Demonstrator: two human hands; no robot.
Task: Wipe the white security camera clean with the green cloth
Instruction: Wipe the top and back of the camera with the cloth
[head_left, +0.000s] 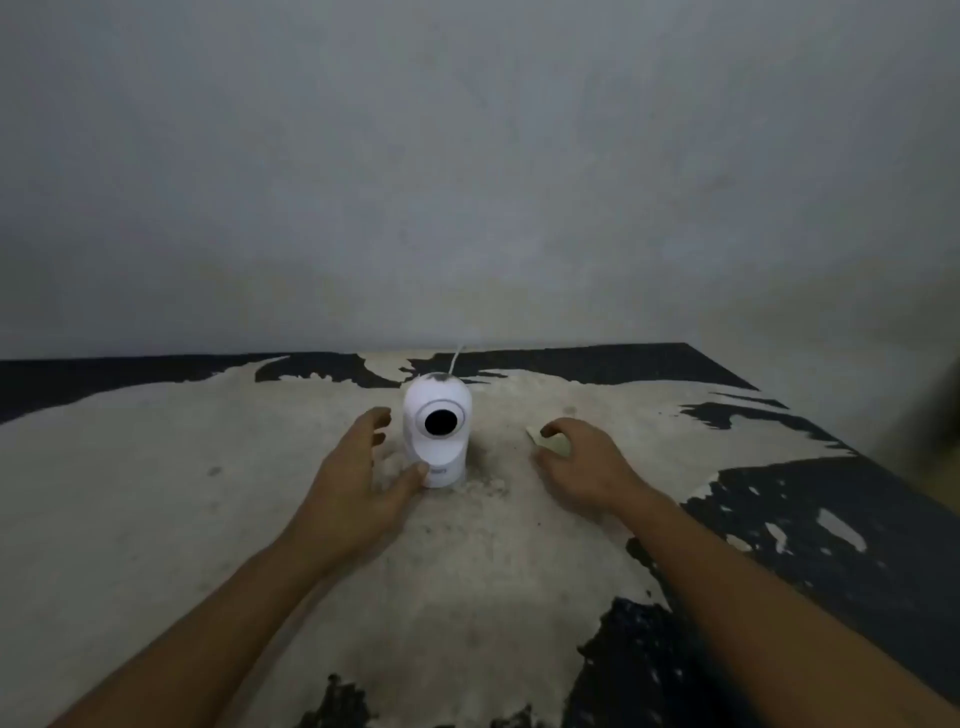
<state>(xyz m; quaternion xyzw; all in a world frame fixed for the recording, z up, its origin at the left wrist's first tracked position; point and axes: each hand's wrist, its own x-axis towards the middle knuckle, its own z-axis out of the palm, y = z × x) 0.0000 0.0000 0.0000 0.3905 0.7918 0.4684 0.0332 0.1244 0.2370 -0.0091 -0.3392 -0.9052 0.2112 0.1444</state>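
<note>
Head view, white security camera (438, 430) upright mid-tabletop (156, 493), dark smudge on its crown, left hand (358, 478) at its 8 o'clock, fingers spread, thumb touching its base, right hand (584, 465) at 3 o'clock, apart, fingers curled loosely, holding nothing.

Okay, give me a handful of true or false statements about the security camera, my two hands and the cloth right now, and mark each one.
1. The white security camera stands upright on the worn table. True.
2. The right hand is wiping it with a green cloth. False: no green cloth is in view, and that hand is empty beside the camera.
3. The left hand has its thumb at the camera's base. True.
4. The camera's lens faces the wall. False: it faces the person.
5. A dark smudge marks the camera's top. True.
</note>
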